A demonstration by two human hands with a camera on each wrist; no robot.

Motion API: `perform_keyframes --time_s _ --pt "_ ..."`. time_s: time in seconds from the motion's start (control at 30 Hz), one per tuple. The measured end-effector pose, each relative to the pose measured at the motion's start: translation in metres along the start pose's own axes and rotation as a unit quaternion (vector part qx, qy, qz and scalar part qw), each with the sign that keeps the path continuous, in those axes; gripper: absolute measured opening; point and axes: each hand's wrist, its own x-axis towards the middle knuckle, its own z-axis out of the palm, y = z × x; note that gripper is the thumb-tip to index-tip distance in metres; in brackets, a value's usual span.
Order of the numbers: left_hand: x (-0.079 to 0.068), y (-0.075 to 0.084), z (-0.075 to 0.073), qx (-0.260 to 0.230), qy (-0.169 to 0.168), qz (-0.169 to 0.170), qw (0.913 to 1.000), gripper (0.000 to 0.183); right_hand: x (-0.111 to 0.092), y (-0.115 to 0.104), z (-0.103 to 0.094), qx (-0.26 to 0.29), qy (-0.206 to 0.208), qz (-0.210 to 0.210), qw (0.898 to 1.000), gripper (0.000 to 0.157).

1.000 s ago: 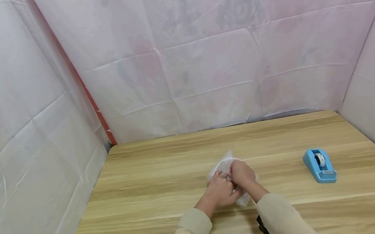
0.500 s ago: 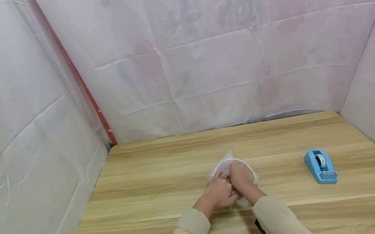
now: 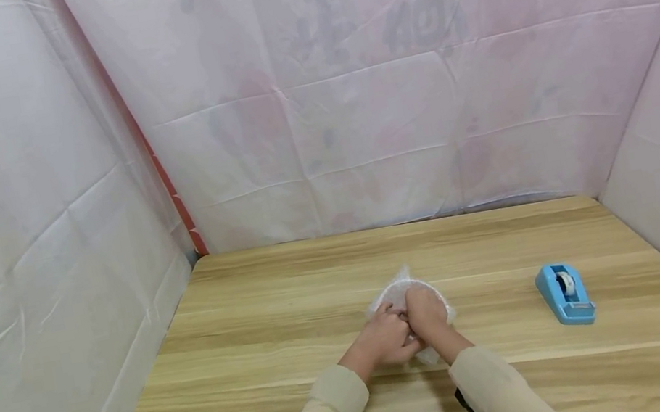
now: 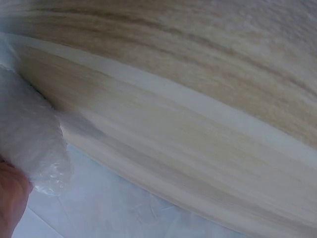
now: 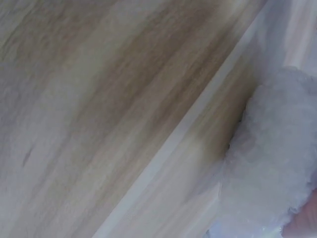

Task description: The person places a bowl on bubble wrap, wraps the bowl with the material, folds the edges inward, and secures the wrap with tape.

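Observation:
A round bundle in whitish bubble wrap [image 3: 394, 292] lies on the wooden table, its pale curved rim showing past the fingers. My left hand [image 3: 385, 338] grips its near left part with bent fingers. Close against it, my right hand [image 3: 425, 309] is curled like a fist and pinches the wrap near the middle; its fingertips are hidden. The left wrist view shows the bulging side of the bubble wrap [image 4: 32, 131] with a bit of the left hand [image 4: 12, 201] on it. From the right wrist, the wrap [image 5: 272, 153] fills the right side, a finger [image 5: 304, 218] pressed to it.
A blue tape dispenser [image 3: 564, 294] with a roll of tape stands on the table [image 3: 267, 298] to the right. White sheets [image 3: 316, 127] hang at the back and both sides. A black piece [image 3: 467, 406] shows beneath the right sleeve.
My right hand has turned and lowered slightly over the bundle, and more of the pale rim shows on the right. The left hand stays almost still.

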Motion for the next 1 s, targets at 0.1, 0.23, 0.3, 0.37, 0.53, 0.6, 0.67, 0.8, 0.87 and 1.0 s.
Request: perform_keyframes --time_s 0.1,0.23,0.3,0.37,0.53,0.6,0.67,0.8,0.87,1.0 --pt "0.001 0.0 0.0 0.002 0.0 -0.001 1.0 0.041 0.006 0.007 0.007 0.002 -0.009 -0.017 1.0 0.009" --pt "0.001 0.0 0.001 0.019 0.007 0.003 0.9998 0.043 0.016 0.021 0.024 -0.012 0.001 -0.068 0.998 0.01" --pt "0.0 0.0 0.001 0.022 0.007 0.004 0.9997 0.044 0.015 0.021 0.022 -0.016 0.001 -0.079 0.997 0.01" --pt "0.0 0.0 0.0 0.018 0.006 0.004 0.9998 0.044 0.009 0.017 0.014 -0.01 -0.002 -0.076 0.997 0.009" --pt "0.0 -0.001 -0.002 -0.003 0.007 0.01 0.9999 0.041 -0.006 0.002 -0.007 0.001 -0.017 -0.048 0.999 0.01" --pt "-0.001 -0.002 -0.004 -0.009 0.012 0.015 0.9998 0.039 -0.007 0.0 -0.008 -0.002 -0.017 -0.041 0.999 0.011" --pt "-0.001 -0.003 -0.004 -0.009 0.019 0.017 0.9996 0.037 -0.009 -0.002 -0.008 0.001 -0.018 -0.031 0.999 0.012" --pt "-0.002 -0.004 -0.006 -0.002 0.024 0.016 0.9996 0.033 -0.01 -0.004 -0.008 0.014 -0.005 -0.03 0.999 0.011" --pt "-0.002 -0.003 -0.007 0.011 0.027 0.015 0.9995 0.033 -0.011 -0.004 -0.009 0.019 -0.001 -0.03 0.999 0.013" --pt "-0.002 -0.003 -0.005 0.047 0.041 0.011 0.998 0.036 -0.011 -0.004 -0.012 0.012 -0.005 -0.037 0.999 0.018"
